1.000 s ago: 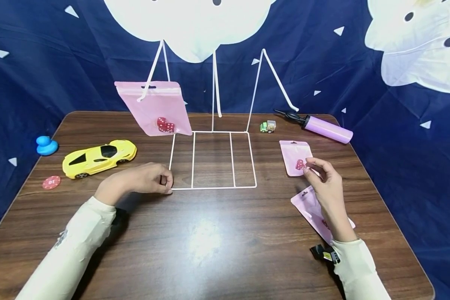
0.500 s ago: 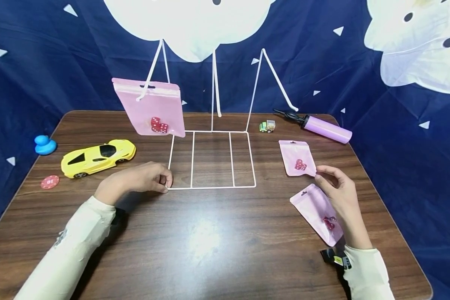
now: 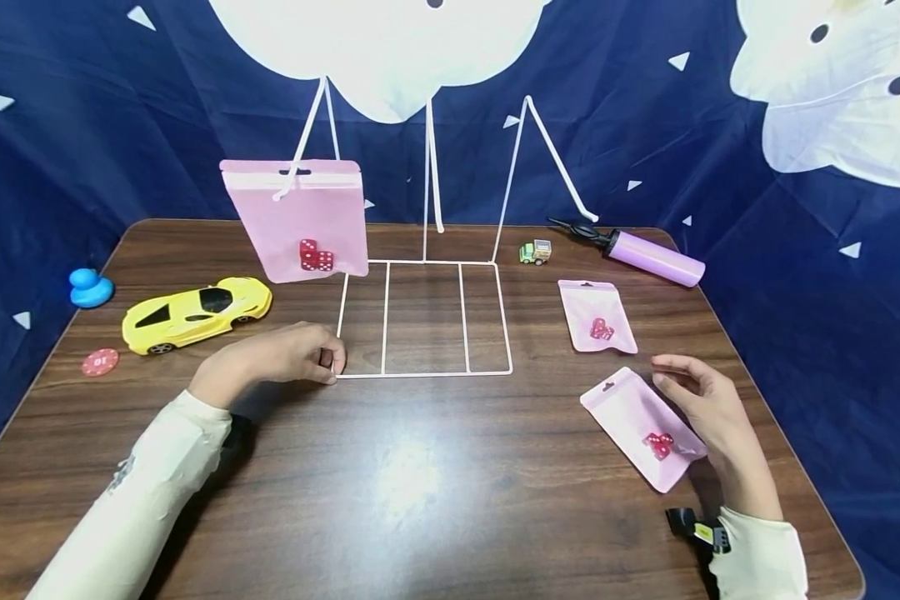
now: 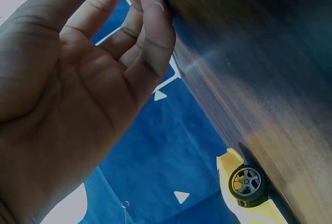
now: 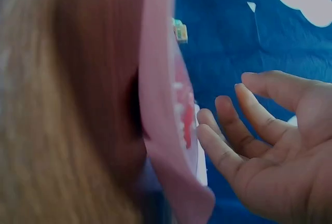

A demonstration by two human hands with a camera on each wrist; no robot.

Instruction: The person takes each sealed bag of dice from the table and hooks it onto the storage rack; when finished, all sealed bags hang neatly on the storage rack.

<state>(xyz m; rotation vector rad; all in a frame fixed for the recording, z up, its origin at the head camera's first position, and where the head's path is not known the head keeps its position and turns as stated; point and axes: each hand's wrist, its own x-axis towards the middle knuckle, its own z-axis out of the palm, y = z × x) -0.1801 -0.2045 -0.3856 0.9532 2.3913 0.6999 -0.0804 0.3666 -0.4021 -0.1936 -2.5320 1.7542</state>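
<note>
At the front left corner of a white wire display rack (image 3: 427,376), my left hand (image 3: 281,354) pinches the frame between thumb and curled fingers; in the left wrist view the fingertips partly hide that grip. From the rack's left hook hangs a pink zip bag (image 3: 300,217) with red dice inside. Two smaller-looking pink bags lie on the right: an upper bag (image 3: 585,304) and a lower bag (image 3: 626,417), each showing red dice. My right hand (image 3: 712,417) hovers beside the lower bag, fingers loosely bent and holding nothing; the right wrist view shows a gap between fingertips and bag.
A yellow toy car (image 3: 195,317), a blue duck (image 3: 90,288) and a red chip (image 3: 101,362) are on the left. Behind the upper bag stand a small green toy truck (image 3: 535,252) and a purple hand pump (image 3: 656,258). A navy curtain (image 3: 645,100) backs the table.
My right hand has let go of the upper bag's corner and moved right and nearer the front, uncovering the lower bag. The hanging bag has swung slightly left. My left hand stays put.
</note>
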